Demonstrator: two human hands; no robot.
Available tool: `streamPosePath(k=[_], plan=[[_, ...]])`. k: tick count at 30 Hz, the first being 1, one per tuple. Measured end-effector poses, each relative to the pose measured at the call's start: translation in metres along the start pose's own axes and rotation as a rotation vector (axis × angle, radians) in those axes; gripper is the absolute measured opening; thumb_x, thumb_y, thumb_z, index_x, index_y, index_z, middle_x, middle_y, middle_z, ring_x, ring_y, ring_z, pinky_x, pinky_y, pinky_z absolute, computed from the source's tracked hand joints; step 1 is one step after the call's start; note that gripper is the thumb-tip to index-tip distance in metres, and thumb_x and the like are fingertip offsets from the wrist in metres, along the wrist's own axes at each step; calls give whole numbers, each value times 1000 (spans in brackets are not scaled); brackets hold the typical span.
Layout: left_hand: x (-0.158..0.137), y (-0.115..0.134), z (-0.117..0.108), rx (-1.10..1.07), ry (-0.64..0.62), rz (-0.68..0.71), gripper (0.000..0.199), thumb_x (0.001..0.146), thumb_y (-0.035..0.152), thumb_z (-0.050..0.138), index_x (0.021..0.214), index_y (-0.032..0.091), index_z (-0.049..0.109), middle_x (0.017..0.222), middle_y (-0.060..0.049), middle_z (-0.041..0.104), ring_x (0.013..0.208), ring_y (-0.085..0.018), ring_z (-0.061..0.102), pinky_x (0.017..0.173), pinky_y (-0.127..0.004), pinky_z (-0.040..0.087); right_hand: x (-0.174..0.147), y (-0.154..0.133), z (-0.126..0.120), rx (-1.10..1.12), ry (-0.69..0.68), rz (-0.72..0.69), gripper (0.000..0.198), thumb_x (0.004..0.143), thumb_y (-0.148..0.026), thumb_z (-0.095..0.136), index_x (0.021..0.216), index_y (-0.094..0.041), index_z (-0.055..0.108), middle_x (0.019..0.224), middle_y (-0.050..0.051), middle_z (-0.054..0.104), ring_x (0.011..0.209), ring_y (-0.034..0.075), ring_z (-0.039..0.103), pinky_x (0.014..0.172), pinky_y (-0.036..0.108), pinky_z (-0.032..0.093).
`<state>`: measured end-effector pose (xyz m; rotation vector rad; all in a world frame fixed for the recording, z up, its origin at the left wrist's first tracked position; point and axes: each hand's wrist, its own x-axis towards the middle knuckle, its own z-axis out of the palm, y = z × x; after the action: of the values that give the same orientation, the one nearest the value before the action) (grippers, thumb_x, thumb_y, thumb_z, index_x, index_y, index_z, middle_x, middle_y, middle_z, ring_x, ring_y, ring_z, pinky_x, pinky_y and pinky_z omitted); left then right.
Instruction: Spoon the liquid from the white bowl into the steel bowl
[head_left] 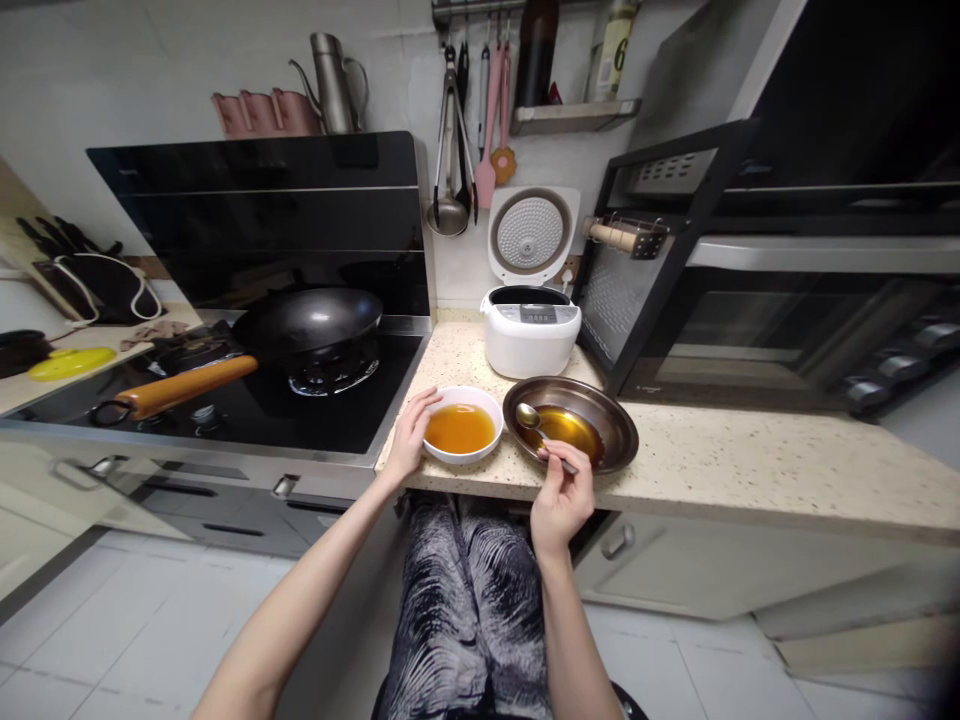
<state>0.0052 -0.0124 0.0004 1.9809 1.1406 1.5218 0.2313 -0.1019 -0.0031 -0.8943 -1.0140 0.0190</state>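
Observation:
My left hand [411,432] grips the left rim of a white bowl [464,457], which stands on the counter with clear amber liquid inside. In my right hand [564,495] is a metal spoon [529,417], pinched by its handle. The spoon's bowl end points left, above the left side of a dark metal basin [624,440]. Golden-brown liquid covers the basin's bottom. The two vessels stand close side by side, white bowl on the left, and my fingers partly hide the basin's near rim.
Behind the basin stands a white rice cooker [532,340] with its lid raised. A black wok [311,322] with a wooden handle sits on the gas stove [360,420] at left. An oven [750,330] flanks the speckled counter [712,455]. Utensils [450,205] hang on the wall.

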Motion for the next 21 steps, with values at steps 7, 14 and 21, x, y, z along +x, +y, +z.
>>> streamPosePath(k=[7, 14, 21], plan=[[0, -2, 0, -1, 4, 8, 40, 103, 34, 41, 124, 18, 71, 145, -13, 62, 140, -29, 54, 124, -51, 35, 2, 2, -2, -127, -61, -174, 15, 100, -13, 54, 104, -21, 67, 95, 6, 71, 93, 18, 70, 86, 35, 58], [0, -2, 1, -1, 5, 12, 40, 103, 34, 41, 124, 19, 70, 145, -13, 62, 140, -29, 55, 124, -52, 35, 6, 11, -8, -191, -264, -396, 32, 97, -4, 50, 115, -23, 68, 98, 8, 73, 93, 21, 70, 81, 38, 59], [0, -3, 0, -6, 6, 14, 39, 103, 34, 42, 124, 19, 71, 144, -12, 63, 139, -28, 55, 123, -51, 36, 9, 12, -13, -210, -384, -479, 44, 94, 0, 42, 122, -22, 67, 104, 11, 74, 97, 22, 68, 83, 40, 59]])
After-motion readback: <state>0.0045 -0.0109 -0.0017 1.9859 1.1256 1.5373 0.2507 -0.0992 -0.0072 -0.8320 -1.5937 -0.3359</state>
